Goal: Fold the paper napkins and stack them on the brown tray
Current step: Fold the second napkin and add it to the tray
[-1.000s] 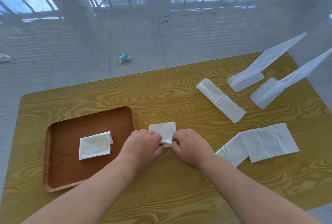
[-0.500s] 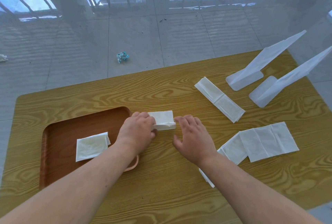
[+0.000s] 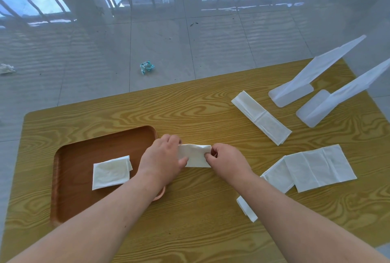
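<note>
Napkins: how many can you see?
5, maybe more hidden: one on the brown tray, at; one in both hands; a long strip; two overlapping at right and, partly under the forearm.

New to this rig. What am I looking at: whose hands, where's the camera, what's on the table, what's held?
There is no robot: a person works with bare hands, filmed by one wide-angle camera on their head, looking forward and down. The left hand and right hand each pinch an end of a partly folded napkin, held beside the brown tray. One folded napkin already lies in the tray. On the wooden table wait a long strip napkin, overlapping flat napkins and two white plastic stands.
</note>
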